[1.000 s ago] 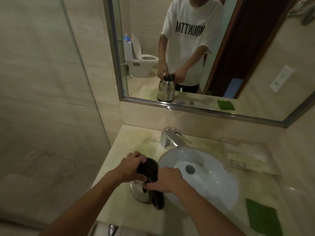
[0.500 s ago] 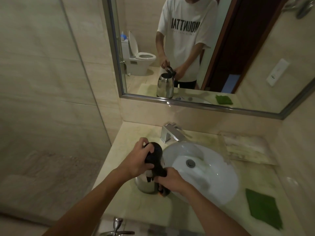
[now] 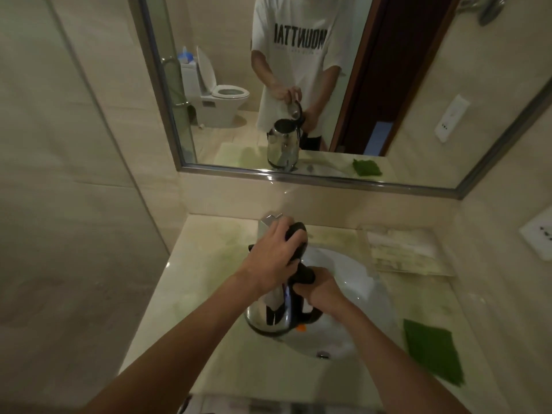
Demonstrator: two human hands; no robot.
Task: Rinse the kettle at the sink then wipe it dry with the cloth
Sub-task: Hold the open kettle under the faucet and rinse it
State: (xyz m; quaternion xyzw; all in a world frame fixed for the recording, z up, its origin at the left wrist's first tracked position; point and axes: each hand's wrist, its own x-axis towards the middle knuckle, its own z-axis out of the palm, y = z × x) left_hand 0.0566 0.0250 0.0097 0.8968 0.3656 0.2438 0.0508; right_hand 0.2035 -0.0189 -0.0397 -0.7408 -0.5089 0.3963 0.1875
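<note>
A steel kettle (image 3: 270, 316) with a black handle stands at the left rim of the white sink (image 3: 352, 282). My right hand (image 3: 321, 289) grips the black handle. My left hand (image 3: 276, 249) holds the black lid (image 3: 297, 234), which is swung up and open; the mirror shows the kettle's mouth uncovered. A folded green cloth (image 3: 430, 352) lies on the counter to the right of the sink. The faucet (image 3: 268, 224) is mostly hidden behind my left hand.
A large mirror (image 3: 313, 85) hangs above the beige stone counter (image 3: 191, 282). A clear tray with white folded items (image 3: 403, 249) sits behind the sink on the right. A wall socket (image 3: 537, 234) is at the far right. A tiled wall closes the left side.
My left hand has lifted the lid from shut to fully open. The kettle has shifted right to the sink's rim. The camera has moved closer.
</note>
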